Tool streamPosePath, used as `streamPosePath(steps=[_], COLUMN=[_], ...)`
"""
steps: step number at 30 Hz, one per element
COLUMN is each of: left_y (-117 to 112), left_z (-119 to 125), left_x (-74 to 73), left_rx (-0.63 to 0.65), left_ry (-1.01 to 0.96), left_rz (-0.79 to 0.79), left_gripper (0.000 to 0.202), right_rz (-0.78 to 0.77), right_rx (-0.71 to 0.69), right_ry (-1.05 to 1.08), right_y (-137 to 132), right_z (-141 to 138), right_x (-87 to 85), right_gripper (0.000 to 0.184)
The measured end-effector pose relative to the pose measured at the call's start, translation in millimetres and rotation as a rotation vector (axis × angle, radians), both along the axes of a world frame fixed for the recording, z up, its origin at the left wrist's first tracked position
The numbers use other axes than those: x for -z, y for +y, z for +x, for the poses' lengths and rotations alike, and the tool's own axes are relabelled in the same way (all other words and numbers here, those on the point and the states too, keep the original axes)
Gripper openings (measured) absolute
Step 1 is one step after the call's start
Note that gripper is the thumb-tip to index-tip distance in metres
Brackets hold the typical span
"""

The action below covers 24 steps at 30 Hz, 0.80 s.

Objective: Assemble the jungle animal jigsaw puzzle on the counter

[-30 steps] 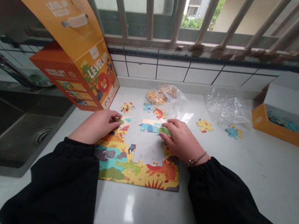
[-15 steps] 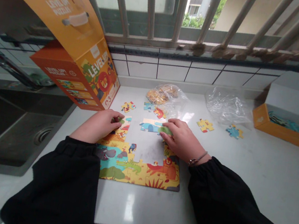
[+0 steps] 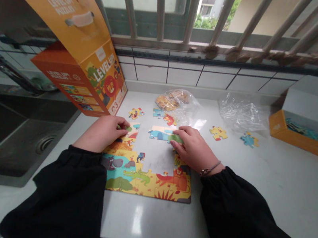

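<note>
We look down on a white counter point(image 3: 278, 202) below a tiled wall point(image 3: 183, 76) and a barred window point(image 3: 164, 11), with one steel sink point(image 3: 14, 132) and its tap point(image 3: 9, 70) to the left. Two orange containers stand here. The puzzle box point(image 3: 98, 81) leans at the back left with its lid point(image 3: 52, 9) propped open. At the right, an open tray point(image 3: 297, 137) holds a heap of blue-toned pieces point(image 3: 304, 131), though we cannot count them.

Two plastic bags lie at the back: one point(image 3: 176, 101) holds tan pieces, and the other point(image 3: 242, 114) shows no pieces. Five loose pieces point(image 3: 136, 113) lie on the counter, three near the first bag and two to the right.

The partly built puzzle point(image 3: 146, 177) sits in front of us as a U-shaped border around a bare patch of counter. Our left hand point(image 3: 101, 132) is closed, pinching a green piece point(image 3: 127, 129) at the top of the border's left arm. Our right hand point(image 3: 193, 148) is also closed, pinching a second green piece point(image 3: 175, 139) at the end of a short row of pale and blue pieces point(image 3: 159, 133). That row lies apart from the border. One bracelet point(image 3: 210, 168) circles the right wrist, and black sleeves cover both arms.
</note>
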State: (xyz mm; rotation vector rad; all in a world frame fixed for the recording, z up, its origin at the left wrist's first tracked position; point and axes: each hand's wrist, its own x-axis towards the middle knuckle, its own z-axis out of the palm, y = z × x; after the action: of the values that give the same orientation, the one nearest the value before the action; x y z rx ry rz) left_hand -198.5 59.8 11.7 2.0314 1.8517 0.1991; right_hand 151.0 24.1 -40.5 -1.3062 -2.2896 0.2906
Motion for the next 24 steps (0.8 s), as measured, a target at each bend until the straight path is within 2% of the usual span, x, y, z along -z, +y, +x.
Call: streamPosePath(steps=[4, 7, 14, 20, 24], left_y=[2.1, 3.5, 3.6, 3.5, 4.0], left_z=[1.3, 5.7, 10.7, 7.6, 4.5], left_x=[3.8, 7.0, 10.4, 11.7, 8.7], left_rx=[0.139, 0.188, 0.232, 0.251, 0.25], left_ry=[0.066, 0.074, 0.097, 0.097, 0.068], left_rz=[0.107, 0.168, 0.066, 0.082, 0.056], left_gripper=[0.032, 0.043, 0.051, 0.055, 0.043], right_rz=[0.013, 0.018, 0.01, 0.009, 0.006], right_rx=[-0.004, -0.003, -0.005, 0.002, -0.002], right_ry=[0.006, 0.012, 0.008, 0.007, -0.003], right_y=[0.1, -0.1, -0.8, -1.0, -0.6], right_z=[0.5, 0.5, -0.1, 0.5, 0.6], right_x=[1.2, 1.2, -1.0, -0.6, 0.2], right_gripper=[0.031, 0.029, 0.028, 0.028, 0.031])
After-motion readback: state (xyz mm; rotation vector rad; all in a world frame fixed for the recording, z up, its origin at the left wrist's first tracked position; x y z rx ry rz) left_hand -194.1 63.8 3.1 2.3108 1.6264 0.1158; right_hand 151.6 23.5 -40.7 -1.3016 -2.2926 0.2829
